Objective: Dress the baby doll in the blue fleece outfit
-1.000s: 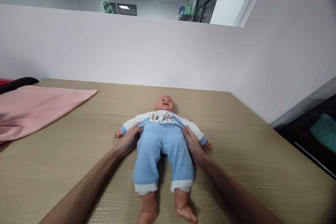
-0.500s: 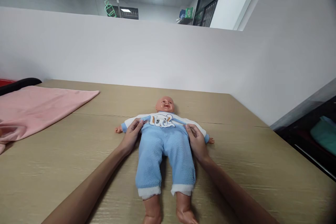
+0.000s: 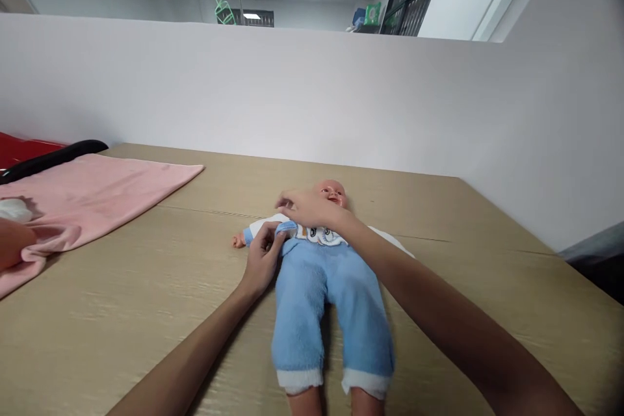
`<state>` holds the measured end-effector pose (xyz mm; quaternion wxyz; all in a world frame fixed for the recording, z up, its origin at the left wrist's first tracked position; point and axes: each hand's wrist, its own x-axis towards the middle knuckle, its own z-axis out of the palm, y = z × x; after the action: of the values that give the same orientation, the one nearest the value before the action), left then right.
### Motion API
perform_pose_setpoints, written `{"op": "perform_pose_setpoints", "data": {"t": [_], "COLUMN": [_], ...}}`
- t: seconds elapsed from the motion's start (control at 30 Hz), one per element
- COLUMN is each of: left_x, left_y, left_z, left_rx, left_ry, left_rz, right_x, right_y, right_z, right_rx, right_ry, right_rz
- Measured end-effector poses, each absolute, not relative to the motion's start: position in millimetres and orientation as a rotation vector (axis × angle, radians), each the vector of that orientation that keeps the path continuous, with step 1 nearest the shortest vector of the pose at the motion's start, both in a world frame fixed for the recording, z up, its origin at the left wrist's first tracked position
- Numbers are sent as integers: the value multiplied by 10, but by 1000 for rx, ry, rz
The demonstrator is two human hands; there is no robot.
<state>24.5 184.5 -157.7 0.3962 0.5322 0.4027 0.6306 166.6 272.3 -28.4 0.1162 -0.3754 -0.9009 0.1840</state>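
Wood-grain tan tabletop (image 3: 121, 286), before a plain white half-height wall (image 3: 244, 84); pale pink flat cloth (image 3: 117, 182) at left. Changed within the last second: the right hand (image 3: 312, 208) has left the doll's far side and crossed over its chest, its fingers bent above the near sleeve; whether they grip anything cannot be told. The left hand (image 3: 263, 259) has thumb and forefinger pinched together on a narrow blue fabric strip (image 3: 286, 227) beside the waist. Judged meaning: both hands now attend to the clothing on the person's left, the opposite side being left alone. One bald, smooth plastic baby doll (image 3: 336, 191), face up mid-table, feet toward the person and cut off below; light-blue fleecy trousers (image 3: 299, 312), white-cuffed, slightly rumpled; white long-sleeved top, cartoon face on chest (image 3: 324, 235), one sleeve partly hidden by the right forearm.
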Motion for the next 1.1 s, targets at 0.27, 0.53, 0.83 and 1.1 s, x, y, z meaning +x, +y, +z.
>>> {"op": "perform_pose_setpoints", "data": {"t": [0.27, 0.53, 0.83, 1.1], "left_x": [218, 185, 185, 183], "left_y": [1784, 1708, 1579, 1942], "left_z": [-1545, -1562, -1564, -1566], "left_rx": [1369, 1573, 1621, 855], "left_ry": [1048, 1124, 1143, 945], "left_rz": [1572, 1554, 2064, 1616], "right_x": [1159, 1593, 1985, 1995], "right_y": [3118, 2948, 2861, 2525], "right_z": [-557, -424, -525, -423], "right_rx": [-872, -713, -597, -807], "right_ry": [-3137, -2816, -2570, -2556], "right_rz": [546, 468, 828, 824]}}
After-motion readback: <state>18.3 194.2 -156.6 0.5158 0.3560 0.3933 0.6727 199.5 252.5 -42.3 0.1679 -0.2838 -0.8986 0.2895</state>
